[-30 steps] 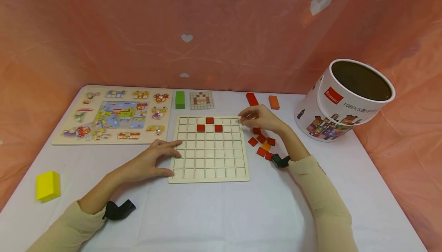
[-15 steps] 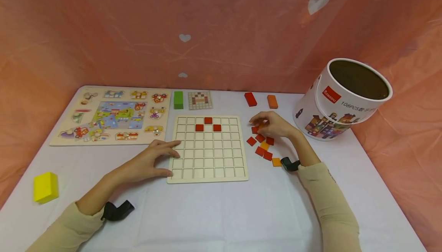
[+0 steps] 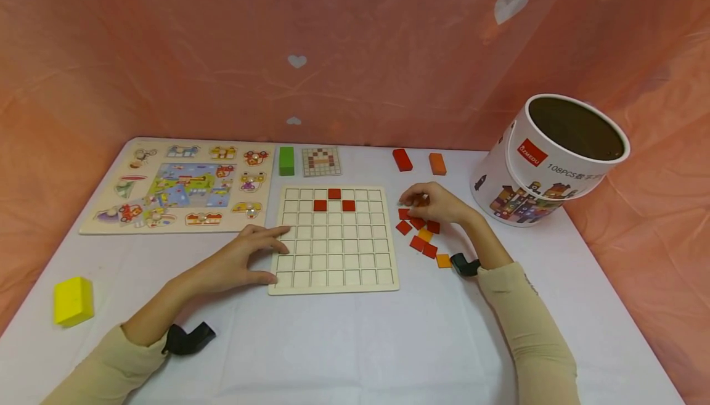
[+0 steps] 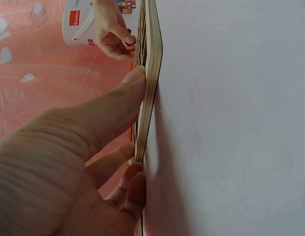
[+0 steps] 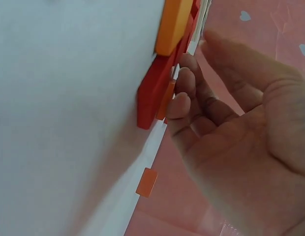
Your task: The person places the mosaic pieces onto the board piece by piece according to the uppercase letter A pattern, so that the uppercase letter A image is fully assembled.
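- Since the last frame, your right hand (image 3: 435,201) has edged slightly nearer, and the red tile (image 3: 404,214) under its fingertips has slid nearer and a little left. A second ago that hand was up by the board's far right corner.
- Loose tiles lie right of the grid board (image 3: 335,246): a small cluster, mostly red, with an orange tile (image 3: 425,236) among them and another orange tile (image 3: 444,261) at its near end.
- Right grip: fingers bent over the cluster's far end. You can't tell whether they pinch a tile.
- Left hand (image 3: 238,260): thumb and fingers spread, tips touching the board's left edge.
- On the board, three red tiles (image 3: 334,193): one mid far row, two in the second row, a cell between them.
- Beyond the board: green block (image 3: 286,161), pattern card (image 3: 330,171), red block (image 3: 402,159), orange block (image 3: 437,164).
- Far right, white bucket (image 3: 540,186), tilted in view.
- Left, picture puzzle (image 3: 161,153); nearer you, yellow block (image 3: 74,301).
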The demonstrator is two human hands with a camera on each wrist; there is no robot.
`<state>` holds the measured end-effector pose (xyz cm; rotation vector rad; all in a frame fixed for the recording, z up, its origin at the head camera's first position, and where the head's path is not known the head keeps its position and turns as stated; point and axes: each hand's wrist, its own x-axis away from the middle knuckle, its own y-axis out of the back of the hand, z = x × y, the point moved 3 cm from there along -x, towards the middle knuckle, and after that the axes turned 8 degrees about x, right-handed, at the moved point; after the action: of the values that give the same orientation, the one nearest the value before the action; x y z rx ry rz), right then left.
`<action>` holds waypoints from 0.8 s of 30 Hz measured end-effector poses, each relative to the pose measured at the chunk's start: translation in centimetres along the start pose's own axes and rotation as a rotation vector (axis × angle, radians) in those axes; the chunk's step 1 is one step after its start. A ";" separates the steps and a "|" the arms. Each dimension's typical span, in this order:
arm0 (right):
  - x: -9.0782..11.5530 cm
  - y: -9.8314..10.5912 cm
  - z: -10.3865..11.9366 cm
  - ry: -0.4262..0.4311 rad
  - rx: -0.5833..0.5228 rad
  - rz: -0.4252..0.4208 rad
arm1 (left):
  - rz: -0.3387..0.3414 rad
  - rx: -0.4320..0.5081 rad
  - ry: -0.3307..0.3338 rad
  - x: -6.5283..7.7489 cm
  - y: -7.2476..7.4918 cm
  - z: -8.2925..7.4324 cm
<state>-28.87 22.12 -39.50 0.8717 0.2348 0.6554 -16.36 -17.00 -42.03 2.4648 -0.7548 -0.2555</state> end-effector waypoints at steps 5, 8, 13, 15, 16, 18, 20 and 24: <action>-0.1 -0.2 0.3 0.002 -0.012 0.005 | -0.002 0.000 -0.004 0.0 0.0 0.0; -0.2 -0.4 0.2 0.004 -0.022 0.025 | -0.002 -0.002 -0.006 0.0 -0.1 0.0; -0.2 -0.4 0.3 -0.009 0.001 0.038 | -0.003 -0.006 -0.008 -0.1 -0.1 0.0; -0.2 -0.4 0.4 -0.016 0.015 0.045 | -0.003 -0.009 -0.010 -0.1 -0.1 0.0; -0.2 -0.5 0.5 -0.015 0.018 0.049 | -0.003 -0.011 -0.011 -0.1 -0.1 -0.1; -0.4 -0.4 0.7 -0.013 0.017 0.056 | -0.004 -0.018 -0.019 -0.1 -0.1 -0.1; -0.7 -0.4 1.0 -0.014 0.013 0.043 | -0.006 -0.020 -0.023 -0.1 -0.1 -0.2; -2.2 -0.4 2.6 0.003 -0.019 -0.024 | -0.013 -0.019 -0.027 0.0 0.0 -0.3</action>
<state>-29.26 18.88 -38.31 0.8486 0.2412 0.6357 -16.27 -16.90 -41.81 2.4533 -0.7448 -0.3003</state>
